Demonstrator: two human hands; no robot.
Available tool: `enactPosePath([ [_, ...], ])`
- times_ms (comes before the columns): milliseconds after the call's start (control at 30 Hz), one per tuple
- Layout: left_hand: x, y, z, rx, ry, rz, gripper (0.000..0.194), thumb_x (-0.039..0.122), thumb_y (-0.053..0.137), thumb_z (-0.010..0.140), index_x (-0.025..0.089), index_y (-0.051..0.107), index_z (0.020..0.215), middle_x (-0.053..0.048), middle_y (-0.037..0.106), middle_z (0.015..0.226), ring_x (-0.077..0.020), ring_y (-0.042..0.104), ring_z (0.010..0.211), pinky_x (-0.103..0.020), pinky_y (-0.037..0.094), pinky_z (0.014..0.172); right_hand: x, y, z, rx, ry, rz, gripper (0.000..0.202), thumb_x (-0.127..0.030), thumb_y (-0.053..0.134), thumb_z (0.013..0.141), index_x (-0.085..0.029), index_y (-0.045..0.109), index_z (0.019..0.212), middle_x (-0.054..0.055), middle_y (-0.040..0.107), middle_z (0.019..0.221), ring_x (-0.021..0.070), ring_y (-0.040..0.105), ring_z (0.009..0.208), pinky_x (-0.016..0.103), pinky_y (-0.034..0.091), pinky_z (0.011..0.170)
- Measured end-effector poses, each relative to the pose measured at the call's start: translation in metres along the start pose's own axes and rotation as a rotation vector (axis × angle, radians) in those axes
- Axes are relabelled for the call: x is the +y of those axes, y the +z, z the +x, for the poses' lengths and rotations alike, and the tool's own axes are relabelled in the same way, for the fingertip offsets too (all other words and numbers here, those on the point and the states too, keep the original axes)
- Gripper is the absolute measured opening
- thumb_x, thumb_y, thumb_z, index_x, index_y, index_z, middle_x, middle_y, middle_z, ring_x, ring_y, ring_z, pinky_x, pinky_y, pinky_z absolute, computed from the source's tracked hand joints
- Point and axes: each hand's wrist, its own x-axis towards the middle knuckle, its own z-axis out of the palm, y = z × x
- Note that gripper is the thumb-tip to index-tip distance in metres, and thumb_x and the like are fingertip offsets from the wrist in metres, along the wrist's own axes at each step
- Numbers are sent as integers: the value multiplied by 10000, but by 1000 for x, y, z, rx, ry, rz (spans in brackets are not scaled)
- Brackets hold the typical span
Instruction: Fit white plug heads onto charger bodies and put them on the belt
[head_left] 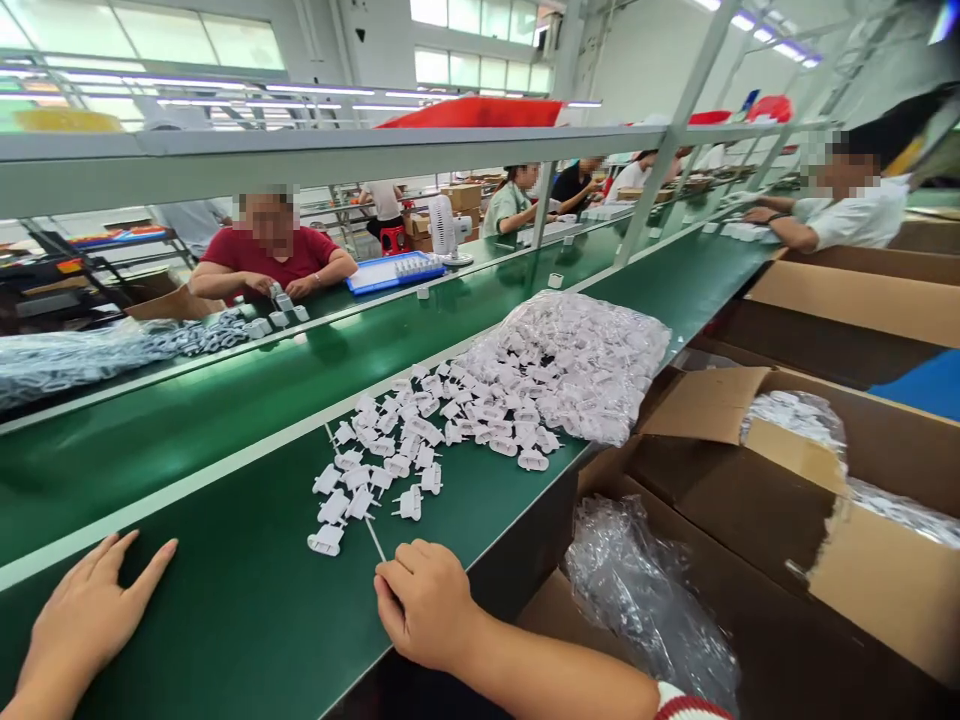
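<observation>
Spread over the green work surface, many small white plastic parts with thin prongs (397, 465) lie in a loose pile. They run back to a clear plastic bag (600, 375) full of the same pieces. My right hand (427, 605) is closed around the near end of a thin white rod (376, 540), whose far length passes under or behind the nearest parts. At the lower left my left hand (86, 620) rests on the green surface with its fingers spread and nothing in it, well apart from the pile.
A moving-belt-like green strip (225, 430) runs behind a pale rail. Cardboard boxes (720, 520) stand along the right edge, one holding crumpled clear plastic (645, 590). Across the line a person in red (277, 250) handles white pieces near a blue tray (394, 272) and a white fan (444, 230).
</observation>
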Motion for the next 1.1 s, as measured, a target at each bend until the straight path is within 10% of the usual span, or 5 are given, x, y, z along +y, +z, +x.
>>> enactPosePath([
  [233,30,-15,-20,58,-62,12,884,739,188,805,440,358,1620,221,410,1661,-240,362,1608,-416,287,1333,-3,-7,1,-10,39,12,202,-184,528,1001,-230,651,848,11,594,734,183,488,673,354,273,629],
  [500,23,-14,-23,57,0,-27,924,710,293,909,105,511,1573,-126,403,1719,-324,353,1603,-508,302,1310,-2,-4,0,14,38,-10,233,-188,550,1024,-219,659,820,10,590,727,174,498,679,339,299,657],
  [1100,18,-13,-26,7,83,-239,878,668,465,934,98,486,1601,-181,339,1740,-361,256,1631,-504,183,1336,2,-6,4,-102,195,-192,293,-358,526,971,-187,731,849,34,628,694,186,553,689,306,338,649],
])
